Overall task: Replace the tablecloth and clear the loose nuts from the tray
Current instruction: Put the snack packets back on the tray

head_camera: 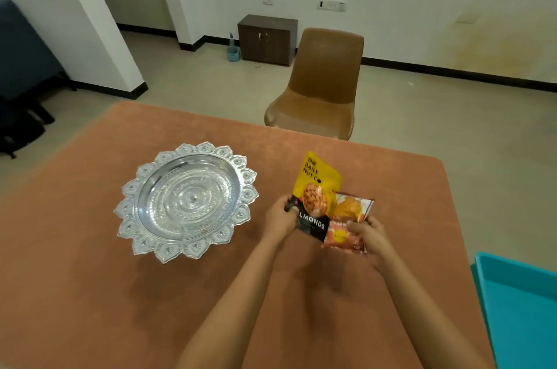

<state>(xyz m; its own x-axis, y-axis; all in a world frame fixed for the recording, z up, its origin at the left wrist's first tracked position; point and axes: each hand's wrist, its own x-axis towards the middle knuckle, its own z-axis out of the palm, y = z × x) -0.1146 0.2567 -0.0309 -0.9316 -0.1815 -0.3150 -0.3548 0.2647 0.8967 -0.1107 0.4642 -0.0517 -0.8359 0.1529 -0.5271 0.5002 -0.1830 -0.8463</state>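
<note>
Tablecloth [90,293], terracotta, spread flat over the table; silver tray [144,171] standing on it, left of centre.
Both hands are at the right of the tray, well apart from it. Left hand [278,216] has its fingers curled round the lower edge of a yellow-and-black almonds pouch [316,187]. Right hand [369,233] grips an orange snack packet [351,208], which overlaps the pouch. Brown chair [325,82] beyond the far table edge; teal bin [518,293] at near right.

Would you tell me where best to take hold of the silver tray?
Take the tray by its petalled rim, one hand from each side: it is wide, shallow and seems raised off the cloth, so there is likely room under the edge.
</note>
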